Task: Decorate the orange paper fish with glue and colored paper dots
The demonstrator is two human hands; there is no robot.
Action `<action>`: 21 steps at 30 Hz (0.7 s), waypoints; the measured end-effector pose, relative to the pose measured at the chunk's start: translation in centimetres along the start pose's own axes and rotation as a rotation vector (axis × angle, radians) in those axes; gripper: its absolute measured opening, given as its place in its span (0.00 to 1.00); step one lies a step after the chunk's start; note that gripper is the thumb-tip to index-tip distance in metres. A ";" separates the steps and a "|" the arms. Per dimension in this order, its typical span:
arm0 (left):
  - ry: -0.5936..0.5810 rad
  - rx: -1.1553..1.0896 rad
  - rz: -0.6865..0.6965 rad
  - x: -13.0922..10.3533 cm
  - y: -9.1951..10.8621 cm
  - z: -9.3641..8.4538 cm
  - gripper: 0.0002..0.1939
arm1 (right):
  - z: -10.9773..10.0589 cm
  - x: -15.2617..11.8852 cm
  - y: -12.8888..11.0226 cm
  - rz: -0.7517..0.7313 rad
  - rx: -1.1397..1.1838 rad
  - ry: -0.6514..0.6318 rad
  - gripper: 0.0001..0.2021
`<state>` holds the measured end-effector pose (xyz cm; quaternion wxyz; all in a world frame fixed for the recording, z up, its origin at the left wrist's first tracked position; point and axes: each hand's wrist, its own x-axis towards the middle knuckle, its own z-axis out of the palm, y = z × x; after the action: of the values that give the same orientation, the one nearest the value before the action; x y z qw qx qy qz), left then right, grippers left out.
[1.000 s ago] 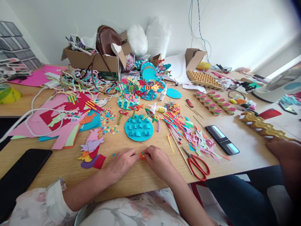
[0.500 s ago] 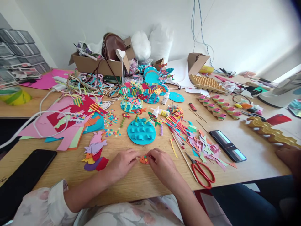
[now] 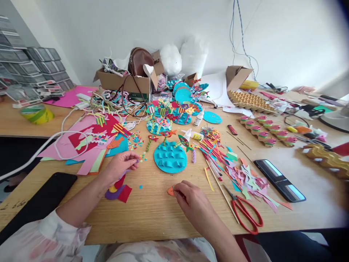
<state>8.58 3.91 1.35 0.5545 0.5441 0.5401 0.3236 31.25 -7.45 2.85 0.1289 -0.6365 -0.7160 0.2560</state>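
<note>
My right hand [image 3: 191, 199] pinches a small orange paper fish [image 3: 170, 190] against the tabletop; the fingers cover much of it. My left hand [image 3: 122, 166] is at the edge of the coloured paper dots [image 3: 143, 157], its fingers drawn together in a pinch, and anything between the tips is too small to make out. Below that hand lie cut-out paper pieces in red [image 3: 125, 193] and purple [image 3: 112, 194], partly under the wrist. A single blue dot [image 3: 140, 187] rests between my hands. Beyond them is a blue oval base [image 3: 170, 165] with raised loops and fish on stems.
Red-handled scissors [image 3: 247, 214] and a wooden stick lie right of my right hand, with paper scraps [image 3: 249, 178] and a black case [image 3: 280, 180] beyond. Glue bottles [image 3: 196, 136] stand behind the base. A black phone [image 3: 51, 196] and white cable [image 3: 29, 162] are left.
My left hand has left the fish and moved left and away to the paper dots. A blue dot now shows on the table. My right hand stays on the fish; the view has shifted.
</note>
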 end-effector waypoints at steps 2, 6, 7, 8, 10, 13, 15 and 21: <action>0.017 0.008 -0.011 0.3 0.0 -0.1 0.14 | 0.0 0.0 -0.1 -0.013 0.006 -0.005 0.10; 0.030 0.074 -0.013 0.9 -0.4 -0.4 0.12 | -0.1 0.1 -0.4 -0.024 0.022 -0.033 0.10; 0.029 0.108 -0.011 1.0 -0.6 -0.5 0.12 | -0.1 0.1 -0.4 -0.024 0.023 -0.039 0.11; 0.031 0.157 -0.003 1.1 -0.7 -0.6 0.11 | -0.1 0.1 -0.4 -0.026 0.022 -0.045 0.11; 0.027 0.306 0.035 1.2 -1.0 -0.7 0.09 | -0.1 0.2 -0.5 -0.033 0.020 -0.052 0.11; 0.005 0.582 0.187 1.3 -1.3 -0.7 0.10 | -0.2 0.3 -0.6 -0.037 0.018 -0.063 0.11; -0.019 0.727 0.324 1.4 -1.4 -0.6 0.10 | -0.2 0.3 -0.6 -0.033 0.013 -0.076 0.11; -0.069 0.921 0.422 1.7 -1.5 -0.7 0.11 | -0.4 0.4 -0.4 -0.039 0.005 -0.105 0.11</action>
<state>7.91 5.41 -0.37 0.1972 0.8397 0.4865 0.1389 31.05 -6.97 3.29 0.0978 -0.6079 -0.7334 0.2882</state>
